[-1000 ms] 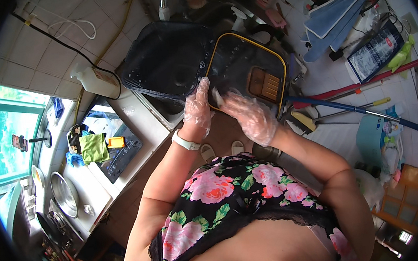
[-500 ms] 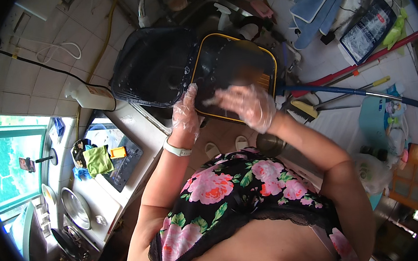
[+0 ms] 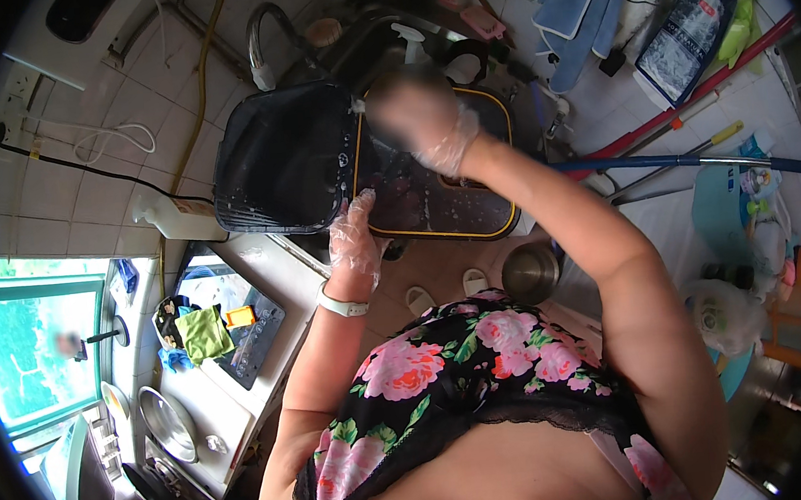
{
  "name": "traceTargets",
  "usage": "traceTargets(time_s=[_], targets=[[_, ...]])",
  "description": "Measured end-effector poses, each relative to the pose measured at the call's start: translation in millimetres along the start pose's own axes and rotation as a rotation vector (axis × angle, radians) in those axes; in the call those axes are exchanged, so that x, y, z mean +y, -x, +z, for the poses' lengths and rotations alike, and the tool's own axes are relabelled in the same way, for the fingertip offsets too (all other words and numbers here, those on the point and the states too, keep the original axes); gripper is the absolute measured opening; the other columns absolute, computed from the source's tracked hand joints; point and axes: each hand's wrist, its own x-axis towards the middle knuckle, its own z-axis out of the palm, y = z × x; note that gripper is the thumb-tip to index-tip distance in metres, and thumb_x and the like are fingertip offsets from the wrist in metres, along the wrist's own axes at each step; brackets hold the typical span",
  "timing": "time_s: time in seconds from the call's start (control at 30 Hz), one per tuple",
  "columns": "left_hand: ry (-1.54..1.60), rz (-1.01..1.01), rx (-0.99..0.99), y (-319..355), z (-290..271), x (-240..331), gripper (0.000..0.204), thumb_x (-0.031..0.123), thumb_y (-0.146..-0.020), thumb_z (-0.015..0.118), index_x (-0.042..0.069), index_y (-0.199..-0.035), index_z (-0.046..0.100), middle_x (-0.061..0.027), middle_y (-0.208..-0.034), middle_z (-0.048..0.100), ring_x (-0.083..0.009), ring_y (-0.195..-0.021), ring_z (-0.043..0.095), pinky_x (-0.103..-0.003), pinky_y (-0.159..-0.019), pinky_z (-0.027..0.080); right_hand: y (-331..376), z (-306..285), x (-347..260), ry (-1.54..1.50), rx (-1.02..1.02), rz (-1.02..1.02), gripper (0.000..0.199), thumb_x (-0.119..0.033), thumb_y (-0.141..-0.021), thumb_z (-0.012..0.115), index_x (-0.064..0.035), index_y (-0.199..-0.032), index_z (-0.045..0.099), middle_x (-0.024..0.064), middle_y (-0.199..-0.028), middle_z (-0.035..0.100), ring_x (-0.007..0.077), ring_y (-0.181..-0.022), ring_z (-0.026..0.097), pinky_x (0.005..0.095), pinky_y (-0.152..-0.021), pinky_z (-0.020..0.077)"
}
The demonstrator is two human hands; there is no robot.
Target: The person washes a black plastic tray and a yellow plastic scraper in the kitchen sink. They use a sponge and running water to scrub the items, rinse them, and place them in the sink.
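Observation:
A dark two-part container stands over the sink, wet and spotted with drops or suds. Its deep left half (image 3: 278,156) lies beside a flatter right half (image 3: 454,207) with a yellow line round its rim. My left hand (image 3: 353,230), in a clear plastic glove, is closed on the near edge where the two halves meet. Above the far part of the yellow-rimmed half is my right hand (image 3: 422,119), gloved the same way. Its fingers are smeared, so whether it holds anything cannot be seen.
A curved tap (image 3: 260,57) rises behind the container. A white spray bottle (image 3: 409,40) stands in the sink area. Left of it, a pale jug (image 3: 179,217) sits by the counter. Long poles (image 3: 688,158) cross on the right, and a metal pot (image 3: 530,272) is below.
My right hand has moved from the near side of the yellow-rimmed half to its far part, up and left. My left hand keeps its grip, while the whole view has shifted slightly.

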Motion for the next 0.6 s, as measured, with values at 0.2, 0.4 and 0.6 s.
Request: traceTargets(time_s=[0.2,0.4,0.6], targets=[[-0.028,0.037,0.070,-14.1,-20.4,-2.4,0.036,0.016,-0.096,0.054,-0.004,-0.126,0.055,-0.0215,-0.117,0.068,-0.0339,-0.104,0.069,-0.042,-0.091,0.058,50.4,-59.8,59.6,0.140,-0.036,0.031,0.039,0.000,-0.081,0.057,-0.0164,-0.114,0.072,-0.0038,-0.133,0.063,0.0263,-0.115,0.060,0.0344,-0.093,0.0554],[0.015,0.025,-0.012,-5.2,-6.7,1.4,0.037,0.015,-0.096,0.054,-0.004,-0.128,0.054,-0.0215,-0.118,0.068,-0.0344,-0.103,0.070,-0.043,-0.090,0.058,105.4,-77.7,19.4,0.027,0.056,0.291,0.032,0.001,-0.077,0.065,-0.0131,-0.104,0.072,0.0014,-0.112,0.069,0.0256,-0.102,0.062,0.0368,-0.083,0.0560],[-0.020,0.049,0.000,0.4,-5.8,1.8,0.036,0.014,-0.094,0.057,-0.004,-0.125,0.054,-0.0223,-0.116,0.067,-0.0359,-0.102,0.070,-0.046,-0.091,0.059,117.8,-98.2,1.2,-0.072,0.256,0.457,0.030,0.011,-0.077,0.062,-0.0086,-0.098,0.072,0.0079,-0.106,0.070,0.0288,-0.098,0.066,0.0349,-0.091,0.0506]])
